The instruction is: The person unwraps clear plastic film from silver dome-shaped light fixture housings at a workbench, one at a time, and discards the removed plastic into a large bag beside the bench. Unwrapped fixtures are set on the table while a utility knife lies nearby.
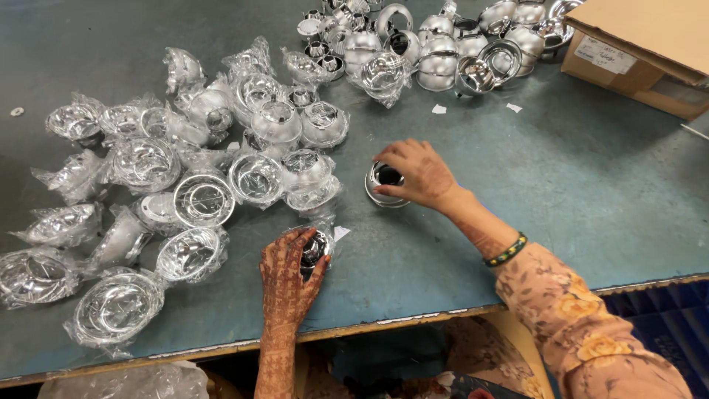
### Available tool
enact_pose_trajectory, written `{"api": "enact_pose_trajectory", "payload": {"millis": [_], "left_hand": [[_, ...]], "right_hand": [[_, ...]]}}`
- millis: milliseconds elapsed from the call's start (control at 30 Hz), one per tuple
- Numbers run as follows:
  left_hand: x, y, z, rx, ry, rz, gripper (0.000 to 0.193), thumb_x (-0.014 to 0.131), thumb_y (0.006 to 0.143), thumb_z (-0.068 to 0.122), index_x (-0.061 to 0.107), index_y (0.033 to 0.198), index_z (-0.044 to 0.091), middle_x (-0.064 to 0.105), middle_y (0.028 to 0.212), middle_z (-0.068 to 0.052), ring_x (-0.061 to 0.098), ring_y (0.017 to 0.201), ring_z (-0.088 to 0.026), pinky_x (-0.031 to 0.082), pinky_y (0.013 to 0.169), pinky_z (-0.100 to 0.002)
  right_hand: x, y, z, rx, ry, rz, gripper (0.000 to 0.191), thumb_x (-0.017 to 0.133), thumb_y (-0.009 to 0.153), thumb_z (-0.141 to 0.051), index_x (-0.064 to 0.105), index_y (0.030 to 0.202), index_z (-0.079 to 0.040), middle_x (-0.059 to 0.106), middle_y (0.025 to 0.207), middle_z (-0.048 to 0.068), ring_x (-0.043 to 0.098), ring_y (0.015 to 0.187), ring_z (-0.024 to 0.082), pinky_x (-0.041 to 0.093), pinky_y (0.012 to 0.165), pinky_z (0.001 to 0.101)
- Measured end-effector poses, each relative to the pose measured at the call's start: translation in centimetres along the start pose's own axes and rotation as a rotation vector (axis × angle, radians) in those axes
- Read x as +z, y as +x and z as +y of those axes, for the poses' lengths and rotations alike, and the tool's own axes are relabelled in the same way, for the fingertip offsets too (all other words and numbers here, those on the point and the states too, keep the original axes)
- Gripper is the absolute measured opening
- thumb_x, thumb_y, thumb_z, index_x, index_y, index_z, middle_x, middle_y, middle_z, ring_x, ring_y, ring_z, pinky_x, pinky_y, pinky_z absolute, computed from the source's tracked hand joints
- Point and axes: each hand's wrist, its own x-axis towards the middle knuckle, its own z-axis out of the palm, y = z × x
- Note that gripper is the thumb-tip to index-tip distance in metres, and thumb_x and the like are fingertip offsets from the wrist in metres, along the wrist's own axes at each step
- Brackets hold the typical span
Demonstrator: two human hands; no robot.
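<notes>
Hands are gripping chrome parts: left hand (286, 277) is clasping a plastic-bagged reflector (316, 247), right hand (415, 176) an unwrapped reflector (383, 182); brown carton (650, 44) with white label (604, 55) is sitting far right.

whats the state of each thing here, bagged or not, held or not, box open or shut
left hand: grips a bagged chrome part
right hand: grips an unbagged chrome part
left pile: chrome parts in clear bags
far pile: mostly bare chrome
cardboard box: flap partly raised
</notes>
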Motion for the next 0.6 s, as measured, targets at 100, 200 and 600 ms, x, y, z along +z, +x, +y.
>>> {"api": "enact_pose_trajectory", "payload": {"millis": [100, 200, 600], "left_hand": [[0.1, 0.0, -0.1, 0.013, -0.006, 0.002, 0.056, 0.081, 0.081, 0.027, 0.062, 0.133, 0.02, 0.059, 0.135, -0.004, 0.052, 0.124, -0.031, 0.039, 0.106, -0.05], [0.1, 0.2, -0.1, 0.013, -0.001, -0.001, 0.056, 0.081, 0.08, 0.027, 0.062, 0.132, 0.019, 0.058, 0.133, -0.005, 0.051, 0.123, -0.032, 0.039, 0.105, -0.05], [0.4, 0.8, -0.3, -0.038, -0.026, -0.018, 0.056, 0.082, 0.077, 0.027, 0.063, 0.129, 0.021, 0.058, 0.131, -0.004, 0.051, 0.122, -0.031, 0.041, 0.101, -0.05]], "right_hand": [[1.4, 0.4, 2.9, 0.066, -0.057, 0.001, 0.044, 0.087, 0.079, -0.041, 0.072, 0.109, -0.013, 0.068, 0.111, 0.01, 0.063, 0.109, 0.032, 0.049, 0.094, 0.0439], [1.1, 1.6, 8.3, 0.207, -0.199, 0.034, 0.046, 0.087, 0.081, -0.043, 0.071, 0.113, -0.015, 0.066, 0.12, 0.008, 0.061, 0.115, 0.03, 0.049, 0.102, 0.0454], [5.2, 7.7, 10.6, 0.16, -0.41, 0.115, 0.062, 0.085, 0.073, -0.025, 0.062, 0.128, -0.008, 0.054, 0.14, 0.017, 0.047, 0.135, 0.037, 0.042, 0.101, 0.0525]]}}
